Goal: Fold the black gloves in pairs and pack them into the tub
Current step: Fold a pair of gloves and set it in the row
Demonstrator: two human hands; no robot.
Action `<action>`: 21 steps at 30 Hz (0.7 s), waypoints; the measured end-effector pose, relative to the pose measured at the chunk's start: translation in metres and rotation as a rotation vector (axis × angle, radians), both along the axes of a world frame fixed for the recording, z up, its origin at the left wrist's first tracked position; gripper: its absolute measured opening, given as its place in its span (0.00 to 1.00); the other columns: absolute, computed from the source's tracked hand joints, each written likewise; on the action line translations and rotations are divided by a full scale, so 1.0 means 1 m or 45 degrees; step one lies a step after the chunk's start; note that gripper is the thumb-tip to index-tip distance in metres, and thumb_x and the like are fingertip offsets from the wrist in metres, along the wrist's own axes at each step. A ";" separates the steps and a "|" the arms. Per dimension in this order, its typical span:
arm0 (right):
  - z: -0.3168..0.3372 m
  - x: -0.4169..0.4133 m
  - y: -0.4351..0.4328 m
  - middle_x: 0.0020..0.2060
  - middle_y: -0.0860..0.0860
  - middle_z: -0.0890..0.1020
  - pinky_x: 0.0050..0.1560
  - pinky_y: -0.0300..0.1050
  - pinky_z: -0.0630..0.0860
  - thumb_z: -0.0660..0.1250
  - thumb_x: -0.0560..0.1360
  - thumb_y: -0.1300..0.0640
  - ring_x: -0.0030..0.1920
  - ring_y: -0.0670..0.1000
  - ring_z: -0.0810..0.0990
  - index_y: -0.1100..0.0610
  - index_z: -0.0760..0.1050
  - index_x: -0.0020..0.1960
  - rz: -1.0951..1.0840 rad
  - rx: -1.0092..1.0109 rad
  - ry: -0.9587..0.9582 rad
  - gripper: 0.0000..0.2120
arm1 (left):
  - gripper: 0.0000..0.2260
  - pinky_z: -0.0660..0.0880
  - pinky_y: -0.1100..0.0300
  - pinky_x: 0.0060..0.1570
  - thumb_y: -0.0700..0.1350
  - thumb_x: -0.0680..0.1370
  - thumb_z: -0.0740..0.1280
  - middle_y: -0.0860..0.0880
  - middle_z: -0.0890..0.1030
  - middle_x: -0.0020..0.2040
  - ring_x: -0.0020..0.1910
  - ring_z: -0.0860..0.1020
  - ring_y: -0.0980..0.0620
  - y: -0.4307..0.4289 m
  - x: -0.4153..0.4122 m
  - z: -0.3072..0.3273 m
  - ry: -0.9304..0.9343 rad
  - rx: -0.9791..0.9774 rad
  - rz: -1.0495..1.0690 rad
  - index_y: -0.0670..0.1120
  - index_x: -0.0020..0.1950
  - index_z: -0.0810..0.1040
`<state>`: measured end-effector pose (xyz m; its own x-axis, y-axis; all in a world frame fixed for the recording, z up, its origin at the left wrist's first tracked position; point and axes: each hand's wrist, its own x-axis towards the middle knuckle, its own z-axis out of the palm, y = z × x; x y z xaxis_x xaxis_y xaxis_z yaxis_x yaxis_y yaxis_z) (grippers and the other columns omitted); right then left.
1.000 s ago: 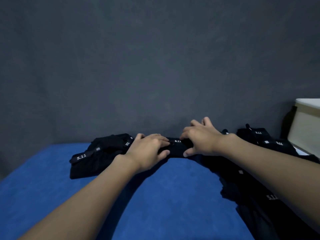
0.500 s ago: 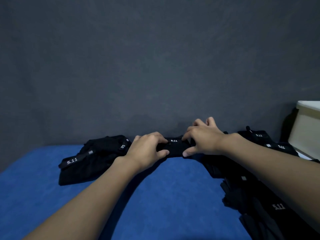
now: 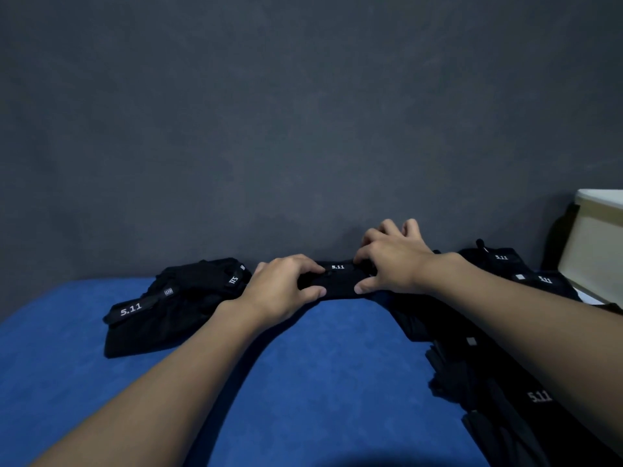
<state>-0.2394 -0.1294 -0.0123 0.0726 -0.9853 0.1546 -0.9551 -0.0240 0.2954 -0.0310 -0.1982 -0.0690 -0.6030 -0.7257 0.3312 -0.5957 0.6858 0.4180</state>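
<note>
Dark grey wall (image 3: 303, 112) fills the background, and below it lies a blue worktop (image 3: 320, 382). At the far edge of the worktop, close to the wall, we hold a black glove (image 3: 338, 281) between both hands. Its long axis runs from left to right, parallel to the wall, and it lies flat and low on the surface. The white "5.11" print on its top side reads upright toward us. We cannot tell if it is one glove or a pair laid together.

Our left hand (image 3: 285, 288) grips the left end: the fingers curl over the top and the thumb presses on the near edge. Our right hand (image 3: 392, 264) grips the right end in the same way, with the thumb on the near edge and two fingers raised behind.

Just beside the left hand lie the folded gloves (image 3: 168, 308), with a strap printed "5.11". Under our right forearm the loose gloves (image 3: 488, 358) make a dark heap along the right side. Behind this heap, at the right border, stands the pale tub (image 3: 596, 251); only a part of it is in view.
</note>
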 end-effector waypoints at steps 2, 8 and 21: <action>-0.001 0.002 0.000 0.59 0.45 0.72 0.57 0.53 0.56 0.65 0.69 0.30 0.62 0.51 0.61 0.42 0.76 0.62 -0.014 0.006 0.005 0.27 | 0.18 0.67 0.48 0.68 0.57 0.75 0.71 0.60 0.78 0.64 0.65 0.75 0.55 0.001 0.001 0.001 -0.007 -0.004 0.020 0.56 0.64 0.79; 0.001 0.004 0.005 0.57 0.45 0.72 0.57 0.53 0.56 0.66 0.69 0.31 0.60 0.50 0.62 0.43 0.76 0.61 -0.006 -0.036 -0.041 0.26 | 0.15 0.69 0.48 0.67 0.55 0.75 0.72 0.60 0.79 0.62 0.63 0.76 0.55 0.002 0.000 0.001 0.082 0.030 -0.010 0.55 0.61 0.80; 0.017 0.026 0.039 0.58 0.43 0.71 0.59 0.51 0.57 0.68 0.70 0.35 0.61 0.48 0.62 0.43 0.75 0.59 0.104 -0.147 -0.176 0.21 | 0.08 0.68 0.47 0.66 0.51 0.78 0.71 0.57 0.75 0.62 0.63 0.72 0.54 0.029 0.028 0.032 0.203 -0.084 -0.035 0.53 0.56 0.82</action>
<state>-0.2136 -0.0904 0.0048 0.1217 -0.9521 0.2805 -0.9830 -0.0765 0.1670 -0.0029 -0.1691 -0.0368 -0.5584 -0.6832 0.4706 -0.5061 0.7300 0.4593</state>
